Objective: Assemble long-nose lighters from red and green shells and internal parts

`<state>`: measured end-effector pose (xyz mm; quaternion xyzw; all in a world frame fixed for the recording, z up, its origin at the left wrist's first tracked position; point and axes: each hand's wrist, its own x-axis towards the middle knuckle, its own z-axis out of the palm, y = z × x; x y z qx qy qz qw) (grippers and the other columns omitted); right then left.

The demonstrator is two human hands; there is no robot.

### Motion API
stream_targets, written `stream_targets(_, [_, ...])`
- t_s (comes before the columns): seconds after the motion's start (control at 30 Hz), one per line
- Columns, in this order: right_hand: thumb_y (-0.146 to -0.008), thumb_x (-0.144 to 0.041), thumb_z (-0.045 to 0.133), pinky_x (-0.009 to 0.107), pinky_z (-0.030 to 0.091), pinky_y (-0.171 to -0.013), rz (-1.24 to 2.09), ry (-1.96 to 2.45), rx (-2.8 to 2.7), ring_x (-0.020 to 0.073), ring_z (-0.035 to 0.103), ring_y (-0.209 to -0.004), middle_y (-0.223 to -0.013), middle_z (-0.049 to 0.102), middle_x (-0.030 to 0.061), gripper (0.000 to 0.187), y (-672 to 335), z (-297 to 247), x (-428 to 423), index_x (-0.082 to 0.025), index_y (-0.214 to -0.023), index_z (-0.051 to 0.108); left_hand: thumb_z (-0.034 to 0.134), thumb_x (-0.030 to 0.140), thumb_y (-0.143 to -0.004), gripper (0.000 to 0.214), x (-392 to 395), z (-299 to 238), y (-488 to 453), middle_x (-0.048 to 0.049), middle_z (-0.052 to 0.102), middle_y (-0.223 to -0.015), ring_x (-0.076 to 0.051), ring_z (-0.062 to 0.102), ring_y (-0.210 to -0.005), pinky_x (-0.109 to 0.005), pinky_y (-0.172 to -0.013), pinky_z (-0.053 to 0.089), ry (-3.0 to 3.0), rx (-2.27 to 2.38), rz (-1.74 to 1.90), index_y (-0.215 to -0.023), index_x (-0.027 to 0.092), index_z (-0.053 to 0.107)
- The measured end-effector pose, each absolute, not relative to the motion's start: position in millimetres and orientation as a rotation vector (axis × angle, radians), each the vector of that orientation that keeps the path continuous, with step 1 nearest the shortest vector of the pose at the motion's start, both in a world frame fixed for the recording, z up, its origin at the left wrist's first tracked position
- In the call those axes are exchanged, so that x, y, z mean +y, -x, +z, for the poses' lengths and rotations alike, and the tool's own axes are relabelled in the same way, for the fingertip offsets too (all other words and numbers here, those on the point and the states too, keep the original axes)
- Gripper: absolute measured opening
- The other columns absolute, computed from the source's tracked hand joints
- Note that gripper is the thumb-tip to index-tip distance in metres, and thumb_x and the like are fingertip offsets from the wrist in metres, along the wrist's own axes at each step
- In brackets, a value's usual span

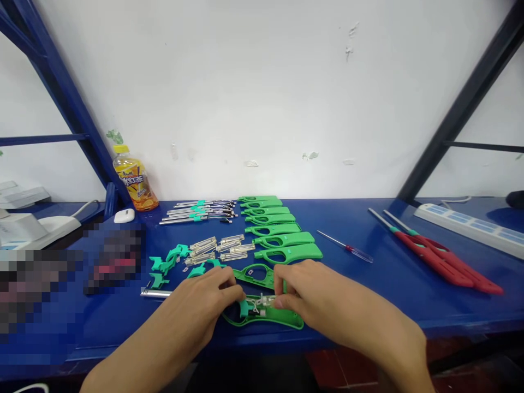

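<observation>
Both hands, left hand (213, 292) and right hand (305, 289), pinch small parts inside the open green shell (266, 315) at the table's (409, 284) near edge. Slipping fingers would likely dislodge the loose parts.

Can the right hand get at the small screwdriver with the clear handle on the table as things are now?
Probably yes. The screwdriver lies alone on bare blue table, right of the right hand, nothing between. But that hand now pinches parts in the open green shell, together with the left hand.
</observation>
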<state>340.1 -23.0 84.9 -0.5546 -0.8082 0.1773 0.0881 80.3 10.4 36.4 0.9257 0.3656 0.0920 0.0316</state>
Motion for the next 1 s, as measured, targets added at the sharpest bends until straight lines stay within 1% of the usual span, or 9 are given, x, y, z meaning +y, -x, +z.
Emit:
stream_targets(0.23, [-0.1, -0.017, 0.073, 0.033, 0.041, -0.069, 0.415, 1.584, -2.468, 0.021, 0.067, -0.087, -0.093, 0.072, -0.0015, 0.014, -337.7, 79.6, -23.1, -0.024, -0.09, 0.066, 0.042, -0.007, -0.093, 0.049, 6.8, 47.0, -83.5, -0.0047, 0.068, -0.106, -0.02, 0.068, -0.083, -0.029, -0.068, 0.046, -2.838, 1.168, 0.172, -0.112, 0.025, 0.075])
stream_targets(0.3, [-0.098, -0.015, 0.075, 0.033, 0.042, -0.072, 0.444, 1.592, -2.454, 0.0219, 0.068, -0.09, -0.096, 0.073, -0.0019, 0.012, -337.2, 79.2, -22.0, -0.026, -0.098, 0.068, 0.043, -0.007, -0.094, 0.048, 6.7, 49.0, -85.0, -0.0049, 0.069, -0.107, -0.02, 0.069, -0.084, -0.029, -0.069, 0.047, -2.839, 1.18, 0.137, -0.112, 0.025, 0.075])
stream_targets(0.37, [-0.094, -0.013, 0.078, 0.034, 0.043, -0.075, 0.464, 1.57, -2.432, 0.0228, 0.069, -0.095, -0.103, 0.075, -0.0015, 0.023, -336.9, 78.1, -20.2, -0.027, -0.11, 0.069, 0.045, -0.006, -0.095, 0.046, 7.4, 49.3, -86.0, -0.0052, 0.069, -0.106, -0.021, 0.069, -0.084, -0.029, -0.069, 0.048, -2.841, 1.197, 0.106, -0.112, 0.025, 0.075])
stream_targets(0.43, [-0.092, -0.011, 0.078, 0.034, 0.043, -0.076, 0.453, 1.542, -2.427, 0.0229, 0.069, -0.096, -0.106, 0.075, -0.0007, 0.03, -336.4, 77.0, -18.6, -0.027, -0.115, 0.068, 0.046, -0.005, -0.095, 0.044, 8.2, 48.4, -86.3, -0.0053, 0.069, -0.105, -0.021, 0.07, -0.085, -0.03, -0.069, 0.049, -2.839, 1.204, 0.094, -0.111, 0.024, 0.076])
stream_targets(0.5, [-0.093, -0.01, 0.076, 0.033, 0.042, -0.074, 0.438, 1.534, -2.452, 0.0224, 0.069, -0.095, -0.104, 0.074, -0.0007, 0.025, -334.8, 77.2, -18.1, -0.027, -0.11, 0.068, 0.045, -0.004, -0.096, 0.045, 8.5, 47.3, -86.3, -0.0052, 0.069, -0.106, -0.021, 0.07, -0.085, -0.03, -0.07, 0.049, -2.842, 1.21, 0.112, -0.112, 0.025, 0.076])
stream_targets(0.6, [-0.095, -0.017, 0.077, 0.034, 0.038, -0.072, 0.444, 1.581, -2.493, 0.0229, 0.068, -0.093, -0.104, 0.074, -0.0003, 0.016, -329.5, 81.0, -19.1, -0.025, -0.106, 0.068, 0.045, -0.005, -0.095, 0.047, 7.1, 47.4, -86.6, -0.0054, 0.069, -0.107, -0.022, 0.071, -0.087, -0.03, -0.071, 0.05, -2.84, 1.206, 0.114, -0.114, 0.026, 0.075])
stream_targets(0.77, [-0.092, -0.016, 0.081, 0.035, 0.037, -0.075, 0.503, 1.679, -2.479, 0.0238, 0.067, -0.097, -0.105, 0.073, 0.0016, 0.018, -320.9, 88.8, -19.2, -0.021, -0.104, 0.069, 0.043, -0.005, -0.095, 0.049, 5.6, 49.6, -86.8, -0.0053, 0.069, -0.108, -0.022, 0.071, -0.088, -0.031, -0.073, 0.051, -2.817, 1.198, 0.121, -0.115, 0.026, 0.075])
stream_targets(0.9, [-0.093, -0.018, 0.079, 0.032, 0.036, -0.07, 0.56, 1.698, -2.447, 0.0215, 0.067, -0.092, -0.096, 0.076, 0.0002, 0.008, -322.3, 91.2, -15.2, -0.022, -0.096, 0.074, 0.043, -0.006, -0.094, 0.05, 6.9, 47.6, -85.0, -0.0048, 0.068, -0.106, -0.021, 0.069, -0.084, -0.03, -0.069, 0.048, -2.83, 1.192, 0.135, -0.115, 0.026, 0.075])
stream_targets(1.0, [-0.093, -0.017, 0.078, 0.031, 0.034, -0.066, 0.56, 1.693, -2.438, 0.0201, 0.067, -0.086, -0.089, 0.077, -0.0004, 0.006, -324.1, 93.1, -12.5, -0.023, -0.092, 0.077, 0.041, -0.008, -0.093, 0.054, 6.4, 46.1, -84.1, -0.0035, 0.068, -0.106, -0.019, 0.068, -0.084, -0.029, -0.07, 0.048, -2.847, 1.157, 0.206, -0.116, 0.028, 0.074])
